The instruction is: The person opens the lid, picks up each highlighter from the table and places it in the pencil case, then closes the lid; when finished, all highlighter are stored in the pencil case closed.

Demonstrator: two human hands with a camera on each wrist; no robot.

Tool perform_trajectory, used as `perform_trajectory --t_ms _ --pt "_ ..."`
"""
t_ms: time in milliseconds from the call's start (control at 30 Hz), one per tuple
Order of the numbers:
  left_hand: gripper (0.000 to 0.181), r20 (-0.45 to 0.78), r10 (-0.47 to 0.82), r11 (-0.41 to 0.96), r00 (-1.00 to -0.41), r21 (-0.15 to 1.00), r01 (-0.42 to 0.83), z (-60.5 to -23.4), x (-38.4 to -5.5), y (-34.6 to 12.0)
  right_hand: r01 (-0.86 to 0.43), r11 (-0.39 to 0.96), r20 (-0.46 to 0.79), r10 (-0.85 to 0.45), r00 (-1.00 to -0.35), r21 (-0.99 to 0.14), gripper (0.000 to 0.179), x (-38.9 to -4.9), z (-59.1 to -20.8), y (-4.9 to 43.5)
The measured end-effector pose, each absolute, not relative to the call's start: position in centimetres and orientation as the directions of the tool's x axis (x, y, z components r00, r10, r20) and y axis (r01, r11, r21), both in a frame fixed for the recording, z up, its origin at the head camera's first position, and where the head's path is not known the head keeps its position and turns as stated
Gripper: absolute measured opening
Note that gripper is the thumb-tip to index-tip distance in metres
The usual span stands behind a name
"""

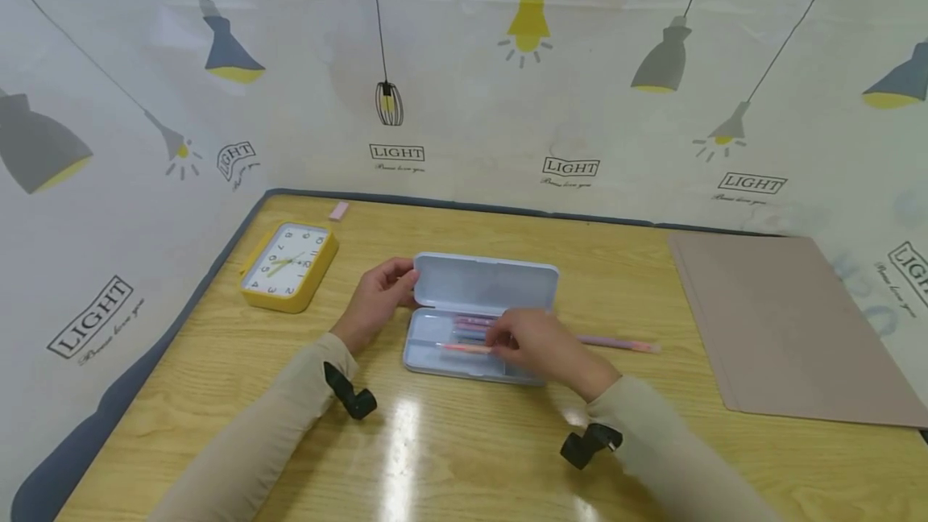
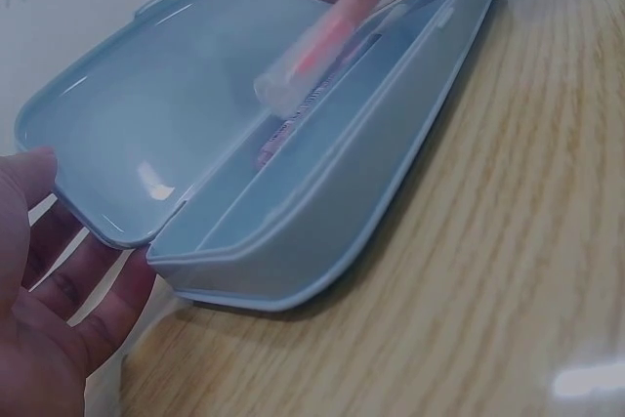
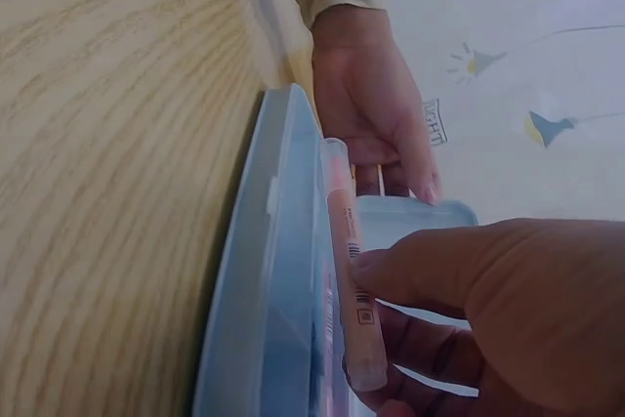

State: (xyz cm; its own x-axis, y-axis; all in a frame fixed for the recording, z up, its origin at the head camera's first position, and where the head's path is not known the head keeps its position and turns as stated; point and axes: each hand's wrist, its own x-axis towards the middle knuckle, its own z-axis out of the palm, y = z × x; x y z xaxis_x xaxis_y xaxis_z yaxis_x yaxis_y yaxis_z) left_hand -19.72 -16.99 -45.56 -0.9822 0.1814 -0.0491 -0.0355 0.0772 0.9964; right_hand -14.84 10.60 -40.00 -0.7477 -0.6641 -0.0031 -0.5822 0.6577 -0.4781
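A light blue pencil case [image 1: 435, 353] lies open in the middle of the wooden table, lid [image 1: 484, 282] raised toward the wall. My left hand [image 1: 395, 284] holds the lid's left end, fingers behind it and thumb in front. My right hand [image 1: 507, 341] pinches an orange pen [image 1: 464, 348] just above the tray, where several pens [image 1: 474, 325] lie. In the left wrist view the orange pen [image 2: 327, 41] hangs tilted over the case [image 2: 322, 222], beside my left hand [image 2: 49, 319]. In the right wrist view my right hand [image 3: 459, 290] grips the pen [image 3: 350, 271] by the case's front wall [image 3: 259, 290].
A pink pen [image 1: 619, 343] lies on the table right of the case. A yellow clock [image 1: 290, 264] sits at the left, a small pink eraser [image 1: 338, 210] behind it. A brown folder [image 1: 790, 321] covers the right side. Patterned curtain walls close in the back and sides.
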Motion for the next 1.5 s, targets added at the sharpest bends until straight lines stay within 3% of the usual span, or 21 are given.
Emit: perform_trajectory --t_ms 367,800,1167,1500 --pt "0.032 -0.061 0.179 0.078 -0.982 0.996 -0.047 -45.7 -19.7 -16.8 -0.654 0.641 0.016 -0.709 -0.705 -0.401 0.005 -14.1 -40.8 9.1" --pt "0.033 -0.063 0.182 0.071 -0.981 0.996 -0.05 -45.7 -19.7 -16.8 -0.669 0.643 0.019 -0.716 -0.698 -0.371 0.01 -13.6 -40.9 7.5" --pt "0.033 -0.061 0.183 0.072 -0.981 0.996 -0.049 -45.8 -19.8 -16.9 -0.6 0.677 -0.03 -0.674 -0.738 -0.427 0.016 -13.5 -40.9 7.7" --pt "0.033 -0.063 0.174 0.076 -0.983 0.996 -0.05 -45.6 -19.6 -16.9 -0.582 0.649 0.021 -0.658 -0.752 -0.489 0.015 -13.5 -40.3 9.3"
